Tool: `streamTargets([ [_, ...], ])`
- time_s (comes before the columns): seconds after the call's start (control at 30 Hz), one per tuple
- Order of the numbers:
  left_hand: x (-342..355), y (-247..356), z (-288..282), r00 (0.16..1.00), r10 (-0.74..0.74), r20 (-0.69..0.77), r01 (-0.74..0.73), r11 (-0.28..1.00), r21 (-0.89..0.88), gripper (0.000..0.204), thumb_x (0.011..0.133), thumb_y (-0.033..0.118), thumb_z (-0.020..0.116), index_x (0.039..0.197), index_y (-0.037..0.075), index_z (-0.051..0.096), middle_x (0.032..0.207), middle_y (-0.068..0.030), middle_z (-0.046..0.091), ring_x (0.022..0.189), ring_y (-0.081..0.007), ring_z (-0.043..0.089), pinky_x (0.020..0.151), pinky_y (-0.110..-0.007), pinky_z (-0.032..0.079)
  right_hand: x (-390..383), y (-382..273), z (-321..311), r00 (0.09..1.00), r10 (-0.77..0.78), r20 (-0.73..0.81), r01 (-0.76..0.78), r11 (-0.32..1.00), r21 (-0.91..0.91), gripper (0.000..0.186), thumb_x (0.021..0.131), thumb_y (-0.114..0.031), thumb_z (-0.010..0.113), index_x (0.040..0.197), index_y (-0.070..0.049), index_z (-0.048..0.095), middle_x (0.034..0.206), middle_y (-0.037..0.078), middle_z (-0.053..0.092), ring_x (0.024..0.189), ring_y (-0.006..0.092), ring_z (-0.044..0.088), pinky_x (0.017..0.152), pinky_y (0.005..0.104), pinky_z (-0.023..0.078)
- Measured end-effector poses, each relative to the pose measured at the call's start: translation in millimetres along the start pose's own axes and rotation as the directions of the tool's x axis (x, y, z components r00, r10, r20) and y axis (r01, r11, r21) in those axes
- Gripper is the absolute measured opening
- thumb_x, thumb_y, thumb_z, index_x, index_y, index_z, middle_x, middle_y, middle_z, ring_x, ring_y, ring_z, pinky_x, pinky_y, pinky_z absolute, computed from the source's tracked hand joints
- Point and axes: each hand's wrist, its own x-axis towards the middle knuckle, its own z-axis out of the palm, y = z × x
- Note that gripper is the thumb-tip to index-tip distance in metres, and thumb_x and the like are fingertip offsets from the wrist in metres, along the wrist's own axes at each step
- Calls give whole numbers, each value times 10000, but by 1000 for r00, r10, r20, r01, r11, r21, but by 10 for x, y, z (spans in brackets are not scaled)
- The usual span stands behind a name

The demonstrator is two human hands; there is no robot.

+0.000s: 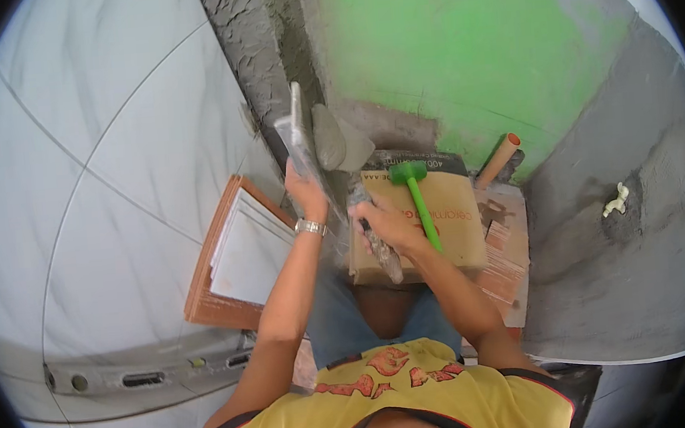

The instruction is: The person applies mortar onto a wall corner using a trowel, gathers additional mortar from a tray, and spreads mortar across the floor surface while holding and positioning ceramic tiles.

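Note:
My left hand [306, 194] grips a narrow pale tile piece [298, 141], tilted up almost edge-on. Grey mortar [328, 137] bulges along the tile's right side. My right hand [384, 225] is closed around the handle of a mortar-caked trowel [356, 152], its blade pointing away from me and close to the mortar. The exact contact between blade and tile is hard to make out. Under and beyond my right hand stands a cardboard box [458, 245], with a green mallet [409, 175] lying on top.
Large marbled tiles [136, 150] cover the left side, next to a strip of rough mortar [245, 45]. A stack of tiles [244, 246] leans there, above a metal spirit level [142, 379]. An orange pipe [500, 156] sticks out by the green wall [458, 52]; grey plaster [605, 274] is at right.

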Motion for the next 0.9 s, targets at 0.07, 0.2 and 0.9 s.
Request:
streamTargets([
  [0.07,-15,-294,-74,998,44,36,-46,997,67,294,914,59,576,1184,-54,598,1065,-127,697,981,-205,630,884,-330,484,317,-236,-47,999,32,2,-32,997,76,178,886,-219,571,920,-64,491,677,46,530,480,147,519,406,307,450],
  [0.2,-420,-918,-259,910,-372,184,414,839,-354,365,964,100,573,1309,-14,551,1267,-121,626,1120,-211,596,964,-333,471,1145,-558,-302,999,27,-37,-25,997,69,207,871,-251,593,921,-73,500,676,34,534,481,142,518,417,332,465],
  [0.9,-1448,-1635,-1296,637,-290,714,738,-38,-674,533,1054,435,373,1458,90,411,1473,-90,467,1343,-269,441,1136,-435,362,3277,-3546,-122,993,-114,-18,41,489,-871,171,793,-171,560,640,-99,587,590,44,588,462,147,532,438,354,449],
])
